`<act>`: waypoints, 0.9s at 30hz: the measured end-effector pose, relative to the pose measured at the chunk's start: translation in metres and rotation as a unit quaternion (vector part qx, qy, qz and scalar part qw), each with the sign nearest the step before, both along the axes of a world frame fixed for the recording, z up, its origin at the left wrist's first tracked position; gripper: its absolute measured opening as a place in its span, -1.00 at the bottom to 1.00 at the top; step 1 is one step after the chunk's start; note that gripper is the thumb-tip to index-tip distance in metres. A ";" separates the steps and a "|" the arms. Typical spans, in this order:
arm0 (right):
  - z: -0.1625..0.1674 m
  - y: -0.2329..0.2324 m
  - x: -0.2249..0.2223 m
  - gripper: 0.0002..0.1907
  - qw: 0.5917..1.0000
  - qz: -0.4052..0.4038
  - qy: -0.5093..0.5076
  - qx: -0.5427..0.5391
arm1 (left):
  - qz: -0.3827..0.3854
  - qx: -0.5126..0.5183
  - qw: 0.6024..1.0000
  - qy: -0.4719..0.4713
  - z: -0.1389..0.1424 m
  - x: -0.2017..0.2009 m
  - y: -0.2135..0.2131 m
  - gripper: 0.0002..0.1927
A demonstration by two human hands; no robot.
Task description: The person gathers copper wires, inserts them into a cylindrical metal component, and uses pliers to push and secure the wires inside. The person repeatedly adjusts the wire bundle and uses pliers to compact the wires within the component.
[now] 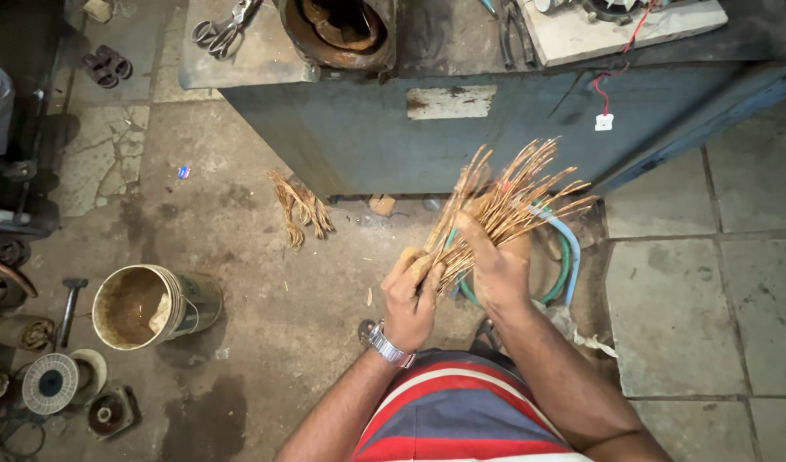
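A bundle of thin copper-coloured wire strands (504,192) fans out up and to the right above the floor. My left hand (410,299), with a metal watch at the wrist, is closed around the bundle's lower end. My right hand (496,265) grips the strands a little higher, fingers wrapped over the middle of the fan. Both hands are in front of a blue-grey metal workbench (367,137). A smaller loose bunch of the same strands (301,205) lies on the floor at the bench's foot.
A rusty tin bucket (145,306) stands on the stained floor at left, a hammer (70,304) beside it. Coiled green and blue hose (566,257) lies behind my hands. Scissors (224,30) and a round motor housing (342,30) rest on the bench. Sandals (106,67) lie far left.
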State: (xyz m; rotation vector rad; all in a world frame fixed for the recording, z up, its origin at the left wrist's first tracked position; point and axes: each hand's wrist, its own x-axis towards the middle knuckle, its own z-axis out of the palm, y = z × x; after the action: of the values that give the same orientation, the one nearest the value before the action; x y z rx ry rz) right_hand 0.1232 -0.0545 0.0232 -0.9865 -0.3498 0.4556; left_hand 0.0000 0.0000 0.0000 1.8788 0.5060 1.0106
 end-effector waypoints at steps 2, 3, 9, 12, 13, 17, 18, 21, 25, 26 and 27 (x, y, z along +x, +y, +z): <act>-0.005 -0.004 0.014 -0.80 1.000 0.015 -0.012 0.022 | -0.002 -0.004 1.000 0.008 0.003 0.011 -0.003 -0.90; -0.006 -0.004 0.022 -0.85 0.999 0.021 -0.019 0.033 | -0.004 -0.006 1.000 0.011 0.005 0.018 -0.004 -0.90; -0.012 0.006 0.041 -0.74 1.000 0.012 0.025 -0.013 | -0.017 -0.032 0.999 0.025 0.001 0.034 0.005 -0.86; -0.011 0.007 0.043 -0.76 0.999 0.002 0.043 -0.027 | -0.020 -0.018 0.999 0.032 -0.001 0.036 0.006 -0.87; -0.011 0.006 0.047 -0.78 0.999 0.006 0.040 -0.027 | -0.019 -0.010 0.999 0.027 -0.001 0.039 0.006 -0.87; -0.020 0.008 0.048 -0.83 0.999 0.023 0.037 -0.018 | -0.016 -0.010 0.999 0.034 -0.008 0.038 0.009 -0.86; -0.022 0.011 0.048 -0.84 0.999 0.026 0.036 -0.010 | -0.018 -0.015 0.999 0.041 -0.010 0.036 0.011 -0.84; -0.025 0.011 0.045 -0.83 0.999 0.039 0.023 0.006 | -0.014 -0.013 0.999 0.026 -0.014 0.032 0.014 -0.85; -0.021 0.015 0.032 -0.65 0.997 0.028 0.077 0.013 | -0.007 -0.024 1.000 0.011 -0.020 0.022 0.016 -0.84; -0.020 0.011 0.028 -0.61 0.996 0.030 0.084 0.012 | -0.006 -0.026 1.000 0.008 -0.023 0.017 0.013 -0.85; -0.018 0.012 0.024 -0.58 0.995 0.034 0.092 0.010 | -0.003 -0.028 1.000 0.005 -0.023 0.014 0.014 -0.86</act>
State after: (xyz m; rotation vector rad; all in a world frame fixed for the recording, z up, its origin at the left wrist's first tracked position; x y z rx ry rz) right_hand 0.1476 -0.0425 0.0050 -0.9078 -0.2213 0.5991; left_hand 0.0135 0.0142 -0.0234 1.8357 0.5295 0.9728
